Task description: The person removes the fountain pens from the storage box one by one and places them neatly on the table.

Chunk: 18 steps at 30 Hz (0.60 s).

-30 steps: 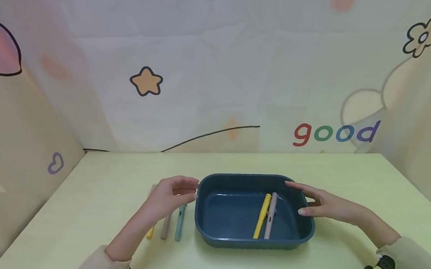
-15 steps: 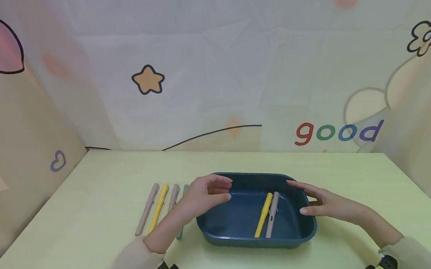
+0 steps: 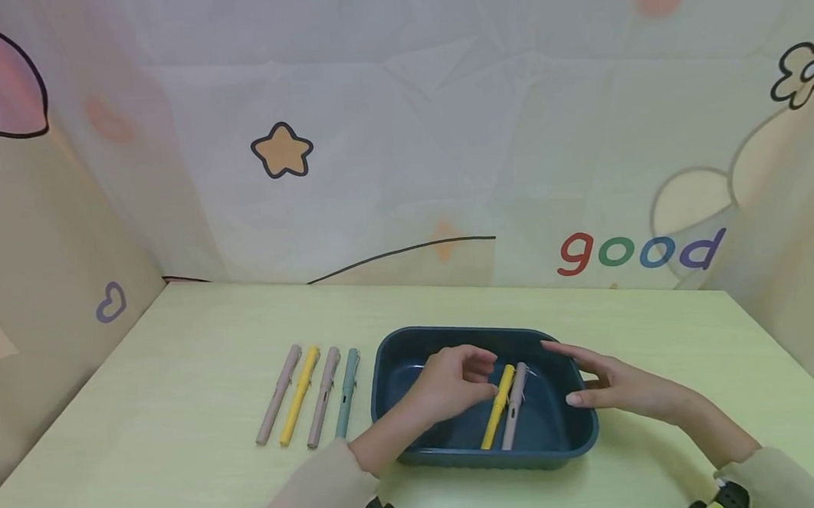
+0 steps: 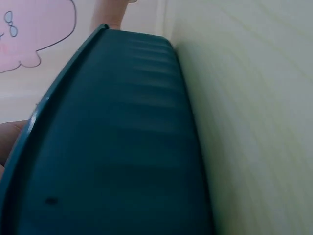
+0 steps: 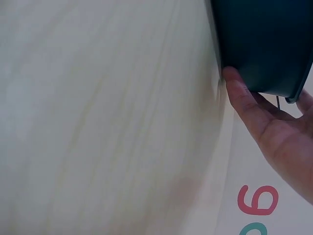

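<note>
My left hand point(image 3: 453, 382) is over the dark blue bin point(image 3: 473, 458), its fingers loosely bent and the thumb apart from them. The thumb tip is right by a yellow pen point(image 3: 492, 424); I cannot tell whether they touch. That pen and a grey pen point(image 3: 513, 411) lie side by side in the right half of the bin. My right hand point(image 3: 617, 389) holds the bin's right end, fingers and thumb spread apart on its wall and rim. Left of the bin, four pens point(image 3: 299, 396) lie in a row on the table point(image 3: 212, 356).
</note>
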Each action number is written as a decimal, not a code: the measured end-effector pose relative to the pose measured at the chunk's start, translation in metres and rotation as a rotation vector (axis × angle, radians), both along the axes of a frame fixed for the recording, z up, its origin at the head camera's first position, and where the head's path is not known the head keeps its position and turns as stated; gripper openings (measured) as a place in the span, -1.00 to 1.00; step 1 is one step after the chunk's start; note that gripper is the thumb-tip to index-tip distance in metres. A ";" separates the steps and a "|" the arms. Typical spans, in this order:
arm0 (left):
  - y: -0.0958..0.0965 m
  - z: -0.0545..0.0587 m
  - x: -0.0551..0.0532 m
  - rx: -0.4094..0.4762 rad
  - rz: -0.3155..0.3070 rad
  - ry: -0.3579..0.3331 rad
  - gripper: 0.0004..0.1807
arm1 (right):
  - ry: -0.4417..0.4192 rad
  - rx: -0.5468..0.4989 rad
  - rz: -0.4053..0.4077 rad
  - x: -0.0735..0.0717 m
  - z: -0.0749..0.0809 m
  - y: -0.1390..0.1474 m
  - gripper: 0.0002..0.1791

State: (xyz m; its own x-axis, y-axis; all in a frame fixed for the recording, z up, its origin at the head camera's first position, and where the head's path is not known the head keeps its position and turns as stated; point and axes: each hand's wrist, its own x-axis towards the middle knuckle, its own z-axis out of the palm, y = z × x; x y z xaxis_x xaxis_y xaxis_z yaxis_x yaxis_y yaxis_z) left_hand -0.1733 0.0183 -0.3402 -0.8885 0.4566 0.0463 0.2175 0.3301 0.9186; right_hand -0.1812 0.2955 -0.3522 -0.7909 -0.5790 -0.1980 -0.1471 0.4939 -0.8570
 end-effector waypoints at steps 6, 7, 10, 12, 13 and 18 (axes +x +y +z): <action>0.011 -0.004 -0.001 -0.078 -0.024 -0.001 -0.59 | 0.008 -0.008 0.004 -0.001 0.000 0.001 -0.26; 0.013 -0.004 -0.002 -0.092 -0.031 0.006 -0.59 | 0.011 -0.008 0.005 -0.001 0.000 0.001 -0.26; 0.017 -0.004 -0.003 -0.130 -0.050 0.019 -0.58 | 0.002 -0.008 0.000 -0.001 0.000 0.002 -0.26; 0.019 -0.003 -0.003 -0.159 -0.058 0.025 -0.58 | 0.001 -0.009 -0.001 -0.001 -0.001 0.002 -0.26; 0.020 -0.003 -0.003 -0.177 -0.061 0.027 -0.59 | -0.001 -0.010 0.000 -0.001 -0.001 0.002 -0.26; 0.022 -0.004 -0.003 -0.282 -0.088 0.026 -0.59 | 0.012 -0.011 0.008 -0.001 -0.001 0.002 -0.27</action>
